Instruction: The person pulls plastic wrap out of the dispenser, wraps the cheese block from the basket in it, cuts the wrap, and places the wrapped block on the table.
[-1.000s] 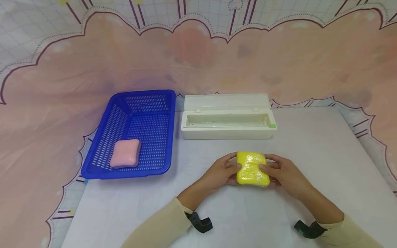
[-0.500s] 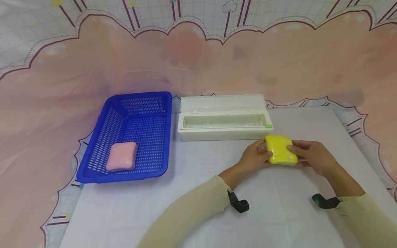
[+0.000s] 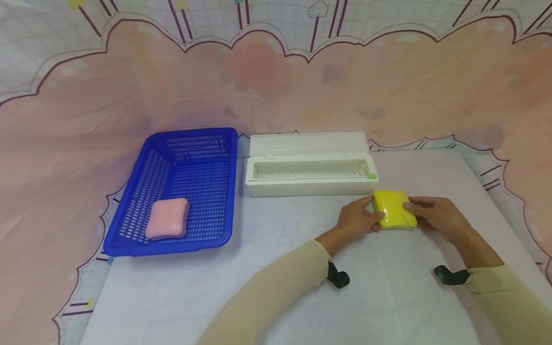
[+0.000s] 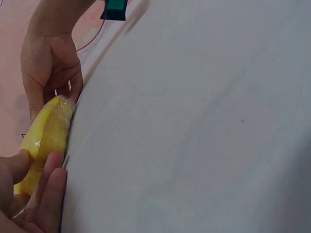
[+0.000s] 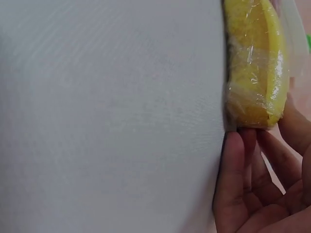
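Note:
A yellow block, shaped like a bar of soap and wrapped in clear film, lies flat at the table's right side. My left hand holds its left edge, thumb on top and fingers at the side. At its right edge my right hand pinches it, with the thumb on the top face. Wrinkled film shows along the block's side in the right wrist view. In the left wrist view the block sits between both hands, its underside against the white surface.
A blue plastic basket stands at the left with a pink soap-shaped block in it. Behind my left hand is a long white box, lid raised, with a green tab at its right end. A patterned cloth hangs behind.
Both hands carried the yellow block from the front middle to the right and back, beside the white box's right end. Over the last half second it has barely moved.

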`<state>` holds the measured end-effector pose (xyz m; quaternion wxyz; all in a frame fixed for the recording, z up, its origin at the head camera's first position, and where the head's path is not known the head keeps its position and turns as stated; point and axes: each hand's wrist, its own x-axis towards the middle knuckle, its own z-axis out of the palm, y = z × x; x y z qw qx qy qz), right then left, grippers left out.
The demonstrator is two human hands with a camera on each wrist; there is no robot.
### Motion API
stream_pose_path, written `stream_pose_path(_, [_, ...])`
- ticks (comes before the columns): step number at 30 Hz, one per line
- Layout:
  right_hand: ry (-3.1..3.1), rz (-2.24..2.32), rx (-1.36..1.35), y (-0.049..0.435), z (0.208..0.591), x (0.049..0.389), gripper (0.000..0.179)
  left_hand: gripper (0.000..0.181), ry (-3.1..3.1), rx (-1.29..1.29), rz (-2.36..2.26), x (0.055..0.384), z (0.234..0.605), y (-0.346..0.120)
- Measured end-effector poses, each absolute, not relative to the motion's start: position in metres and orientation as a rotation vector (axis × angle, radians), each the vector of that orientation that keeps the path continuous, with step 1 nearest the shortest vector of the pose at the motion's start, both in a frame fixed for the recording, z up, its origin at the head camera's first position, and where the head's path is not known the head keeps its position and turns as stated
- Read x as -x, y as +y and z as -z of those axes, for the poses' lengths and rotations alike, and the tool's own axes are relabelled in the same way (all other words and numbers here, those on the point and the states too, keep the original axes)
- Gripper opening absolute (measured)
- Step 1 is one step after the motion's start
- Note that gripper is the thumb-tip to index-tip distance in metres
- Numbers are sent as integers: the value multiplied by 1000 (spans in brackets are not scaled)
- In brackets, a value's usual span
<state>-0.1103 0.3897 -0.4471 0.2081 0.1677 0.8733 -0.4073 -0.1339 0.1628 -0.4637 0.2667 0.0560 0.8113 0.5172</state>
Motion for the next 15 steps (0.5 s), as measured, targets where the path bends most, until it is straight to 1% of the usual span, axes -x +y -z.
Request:
stream_pose_path(8, [2406,1105,-470,395,451,110,95,65,2256,-247,-1338,131,471,162])
stream_pose_path(15, [2370,1155,-486,396,450,111,91,65,2309,-274,-1306,130,473,161])
